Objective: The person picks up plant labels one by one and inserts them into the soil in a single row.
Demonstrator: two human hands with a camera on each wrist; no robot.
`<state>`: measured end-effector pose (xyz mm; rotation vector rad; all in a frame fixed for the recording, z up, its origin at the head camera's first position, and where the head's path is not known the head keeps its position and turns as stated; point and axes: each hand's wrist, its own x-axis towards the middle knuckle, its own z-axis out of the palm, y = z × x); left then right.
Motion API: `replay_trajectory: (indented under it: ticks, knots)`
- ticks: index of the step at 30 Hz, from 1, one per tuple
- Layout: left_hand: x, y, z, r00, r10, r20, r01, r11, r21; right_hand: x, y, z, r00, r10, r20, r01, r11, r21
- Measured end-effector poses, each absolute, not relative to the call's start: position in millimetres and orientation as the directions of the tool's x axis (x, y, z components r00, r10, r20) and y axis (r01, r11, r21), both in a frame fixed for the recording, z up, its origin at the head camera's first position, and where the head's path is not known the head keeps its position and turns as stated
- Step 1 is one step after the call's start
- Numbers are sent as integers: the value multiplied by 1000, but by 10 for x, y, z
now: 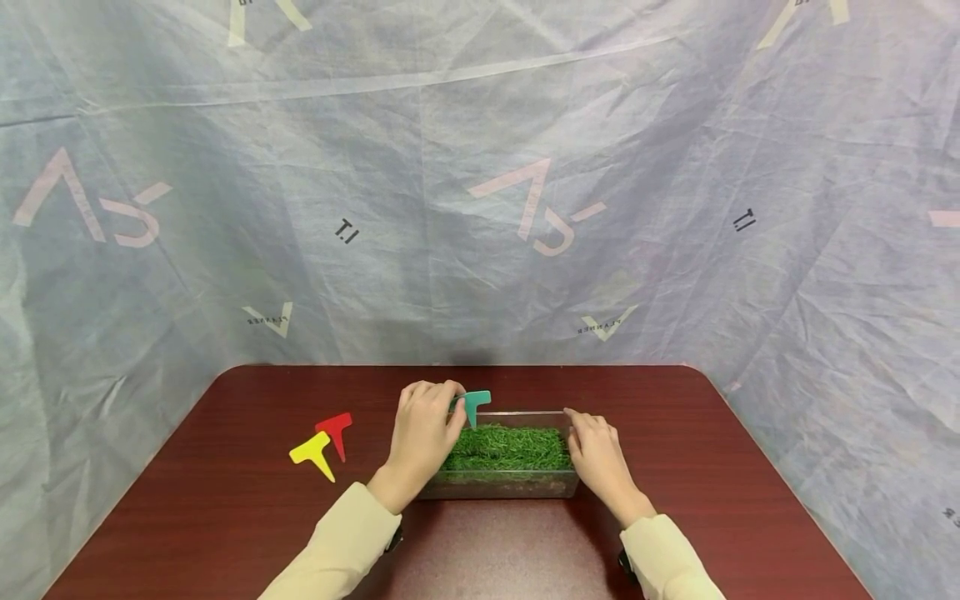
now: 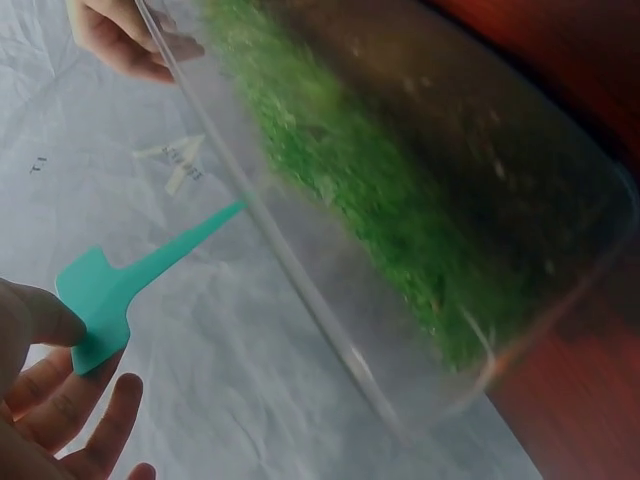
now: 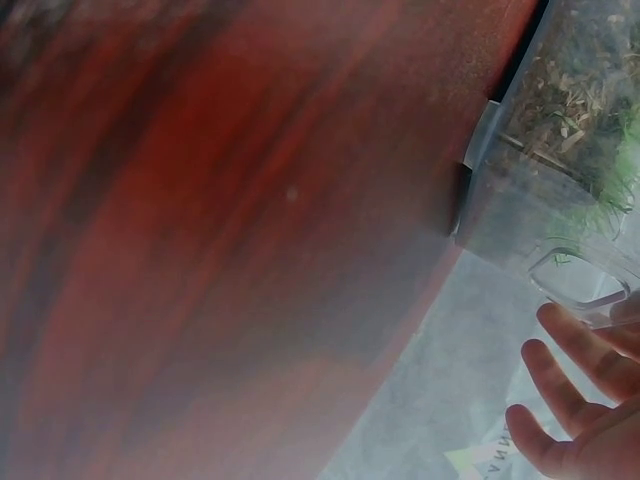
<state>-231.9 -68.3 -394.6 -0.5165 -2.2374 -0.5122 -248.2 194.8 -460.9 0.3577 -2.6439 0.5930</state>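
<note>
My left hand (image 1: 427, 421) pinches a teal T-shaped plant label (image 2: 105, 310) by its wide head, between thumb and fingers. The label's pointed stem (image 2: 190, 240) slants toward the rim of a clear plastic box (image 1: 498, 483), above the green artificial grass (image 1: 517, 446) inside it. At the box's right end, my right hand (image 1: 596, 454) holds the end wall near the rim. In the right wrist view, its fingers (image 3: 560, 385) are spread beside the oval handle opening (image 3: 580, 280), with part of the hand cut off by the frame.
To the left of the box, a yellow T-shaped label (image 1: 313, 452) and a red T-shaped label (image 1: 337, 431) lie close together on the dark red wooden table (image 1: 225, 500). Grey printed cloth (image 1: 420, 167) hangs behind the table and along its sides.
</note>
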Motion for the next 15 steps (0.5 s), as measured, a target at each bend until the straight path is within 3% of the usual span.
replay_trajectory:
  ticks: [15]
  knots:
    - [-2273, -380, -4053, -657, 214, 723, 536, 807, 248, -2476, 1944, -4597, -884, -163, 438, -332, 879, -343]
